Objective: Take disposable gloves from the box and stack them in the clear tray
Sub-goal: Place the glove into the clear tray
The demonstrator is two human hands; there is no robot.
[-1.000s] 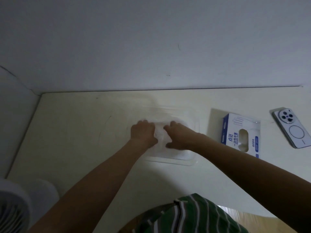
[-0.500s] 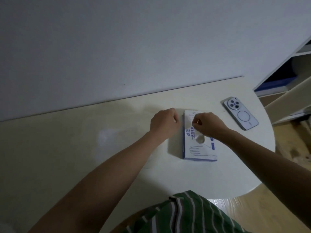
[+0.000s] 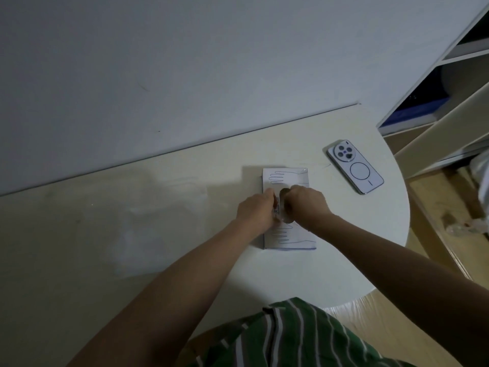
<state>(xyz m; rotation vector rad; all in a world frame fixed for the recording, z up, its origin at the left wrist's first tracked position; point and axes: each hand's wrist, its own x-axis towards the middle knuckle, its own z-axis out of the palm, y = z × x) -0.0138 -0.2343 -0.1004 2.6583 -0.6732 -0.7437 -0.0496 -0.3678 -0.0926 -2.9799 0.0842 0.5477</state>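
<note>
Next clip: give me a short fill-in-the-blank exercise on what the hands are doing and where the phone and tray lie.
1. The left hand and right hand meet over the opening of the ____.
2. The left fingers pinch a clear ____ there.
3. The phone lies face ____, to the right of the hands.
4. The tray lies to the ____ of the hands.

Missing words: box; glove; down; left.
</note>
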